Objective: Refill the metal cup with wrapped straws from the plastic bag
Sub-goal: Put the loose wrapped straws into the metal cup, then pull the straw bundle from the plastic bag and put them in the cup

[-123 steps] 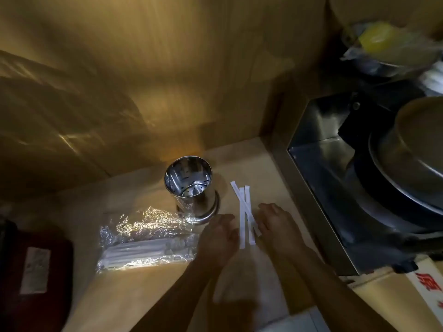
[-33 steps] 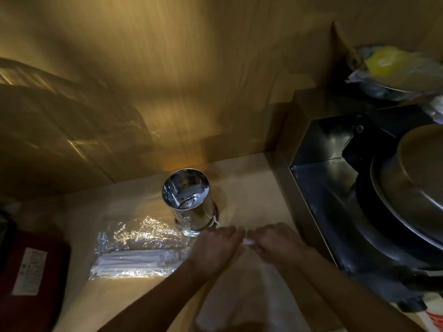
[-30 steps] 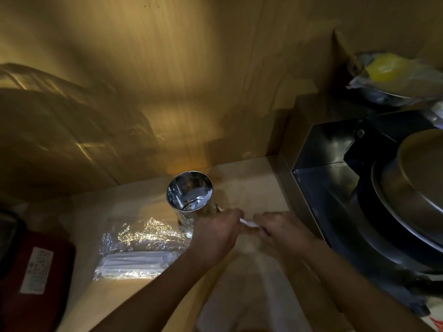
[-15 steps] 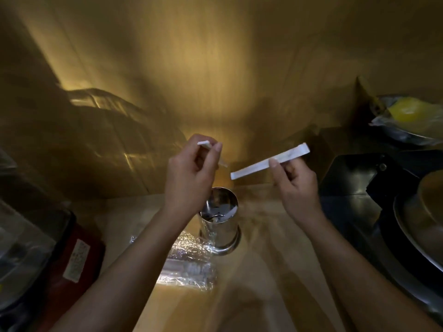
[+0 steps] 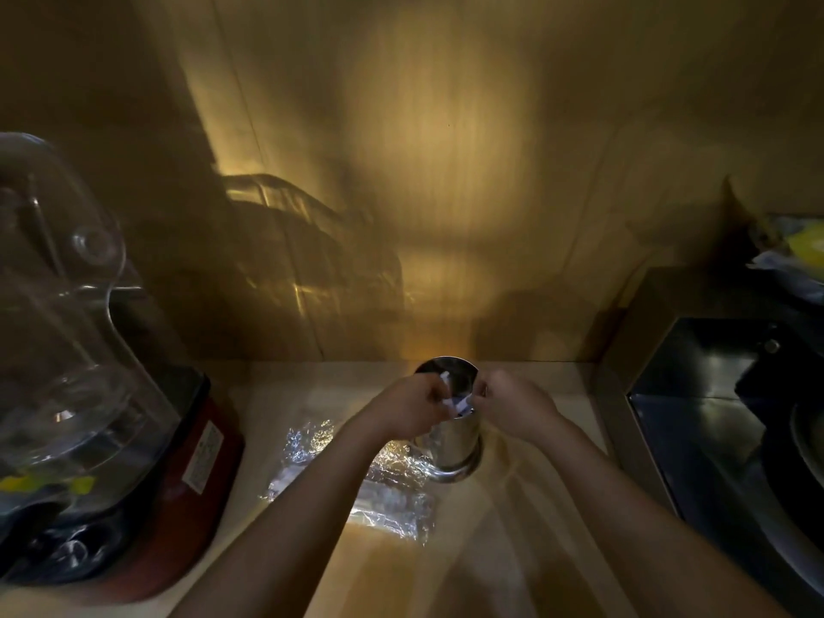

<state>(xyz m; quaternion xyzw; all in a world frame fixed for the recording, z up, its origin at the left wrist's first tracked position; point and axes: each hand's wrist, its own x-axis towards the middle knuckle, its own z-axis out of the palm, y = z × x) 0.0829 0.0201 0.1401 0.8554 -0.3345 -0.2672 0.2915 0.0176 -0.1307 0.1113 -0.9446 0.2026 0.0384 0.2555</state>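
Note:
The shiny metal cup (image 5: 450, 443) stands upright on the wooden counter near the back wall. Both hands meet over its mouth. My left hand (image 5: 410, 410) pinches a white wrapped straw (image 5: 445, 377) whose tip shows above the fingers. My right hand (image 5: 512, 408) grips another wrapped straw (image 5: 463, 403) at the rim, its lower part hidden inside the cup. The crinkled clear plastic bag (image 5: 392, 501) with more wrapped straws lies flat on the counter left of the cup, partly under my left forearm.
A blender with a clear jug (image 5: 58, 350) on a red base (image 5: 196, 466) stands at the left. A dark metal appliance (image 5: 722, 421) fills the right side. A wooden wall (image 5: 437, 171) rises right behind the cup.
Both hands came down from in front of the wall with a straw each and now sit at the cup's mouth. The view has shifted left, showing the blender.

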